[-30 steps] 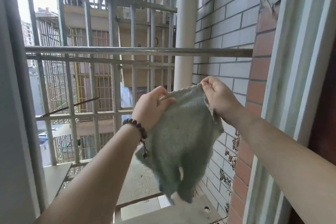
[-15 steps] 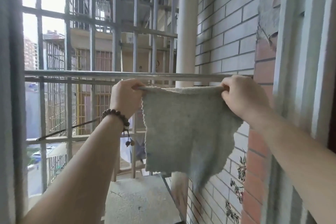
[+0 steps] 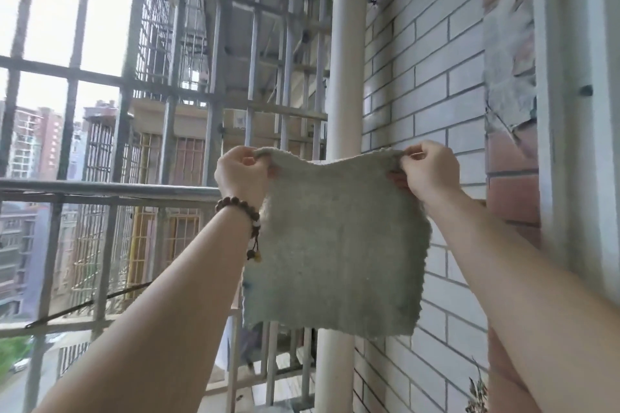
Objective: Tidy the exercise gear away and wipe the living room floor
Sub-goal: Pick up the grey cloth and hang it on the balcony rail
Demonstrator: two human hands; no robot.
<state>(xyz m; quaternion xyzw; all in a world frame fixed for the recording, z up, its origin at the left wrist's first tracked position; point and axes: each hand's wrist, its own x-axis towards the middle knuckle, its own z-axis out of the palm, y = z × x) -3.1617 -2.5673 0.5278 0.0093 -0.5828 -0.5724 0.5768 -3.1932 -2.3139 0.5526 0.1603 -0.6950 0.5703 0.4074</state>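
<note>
Lifted since half a second ago, the square grey-green fuzzy cloth (image 3: pixel 335 245) now has its top edge above the horizontal grey metal rail (image 3: pixel 107 189), not level with it. Left hand (image 3: pixel 242 174) and right hand (image 3: pixel 427 169) each pinch a top corner, fingers closed; cloth hangs flat, bottom edge free. Rail's right stretch hidden behind cloth. White vertical pipe (image 3: pixel 345 77) and grey brick wall (image 3: pixel 422 84) close behind; window bars (image 3: pixel 214 117) left

Bare metal rail (image 3: pixel 110 190), nothing on it
</note>
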